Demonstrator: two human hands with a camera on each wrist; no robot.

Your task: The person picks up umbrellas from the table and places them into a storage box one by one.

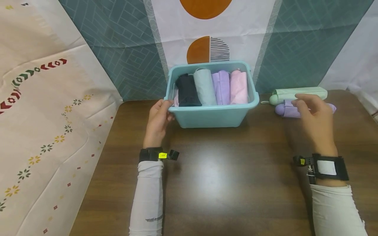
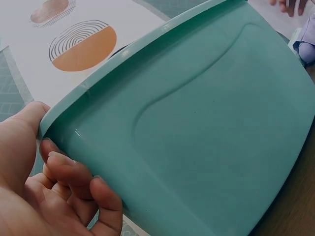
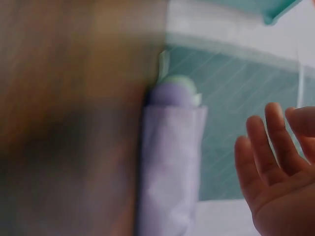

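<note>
A light blue plastic bin [image 1: 206,117] stands at the back of the table. In it, side by side, are folded umbrellas: a black one [image 1: 187,91], a grey-blue one [image 1: 204,87], a purple one [image 1: 221,88] and a pink one [image 1: 238,88]. My left hand [image 1: 157,121] grips the bin's left front corner, thumb over the rim and fingers curled beneath it. To the right lie a mint green umbrella [image 1: 310,91] and a second purple umbrella [image 1: 290,109]. Just above that purple one hovers my right hand [image 1: 317,119], its fingers loosely bent and apart from it.
The brown wooden table [image 1: 206,183] spans the front. A patterned cloth [image 1: 133,55] hangs close behind the bin, and a cream embroidered cloth [image 1: 59,131] drapes along the left side. Some pink fabric [image 1: 176,99] shows at the bin's left inner edge.
</note>
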